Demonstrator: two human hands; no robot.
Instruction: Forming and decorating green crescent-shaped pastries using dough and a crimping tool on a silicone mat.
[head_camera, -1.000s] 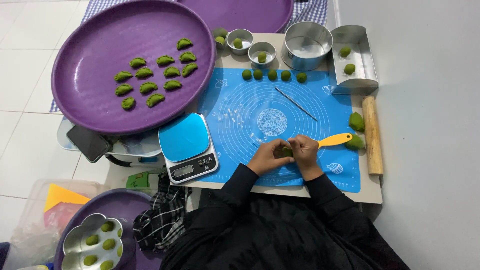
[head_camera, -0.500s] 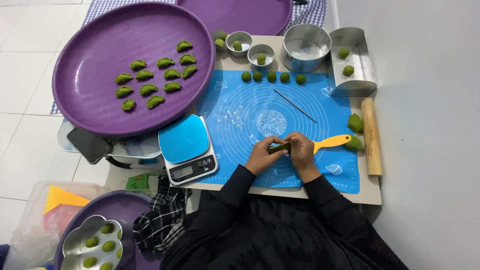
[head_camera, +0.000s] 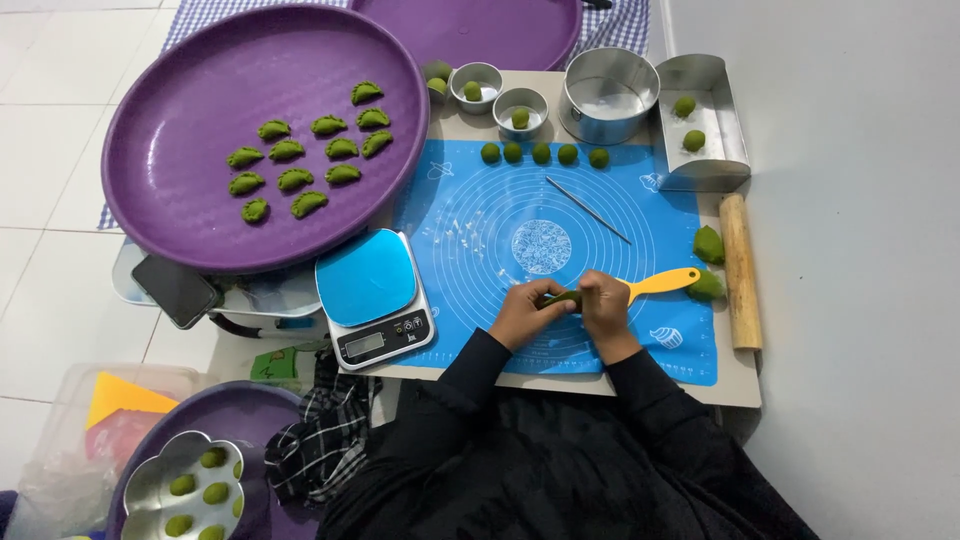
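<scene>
My left hand (head_camera: 522, 315) and my right hand (head_camera: 605, 305) meet over the near part of the blue silicone mat (head_camera: 480, 230). Between their fingertips they pinch a small flattened piece of green dough (head_camera: 562, 297). A yellow spatula (head_camera: 662, 284) lies on the mat just right of my right hand. Both sleeves are black. Beyond the hands, a row of green dough balls (head_camera: 543, 154) lines the mat's far edge and a thin metal stick (head_camera: 588, 210) lies slantwise.
A large purple tray (head_camera: 180, 200) at left holds several green folded dumplings (head_camera: 300, 160). A blue kitchen scale (head_camera: 374, 296), small metal bowls (head_camera: 499, 95), a round tin (head_camera: 610, 95), a metal scoop tray (head_camera: 700, 120), a wooden rolling pin (head_camera: 740, 270) and a phone (head_camera: 180, 290) surround the mat.
The hands lifted slightly off the mat and drew a little apart, stretching the green dough between the fingertips. The view shifted a little.
</scene>
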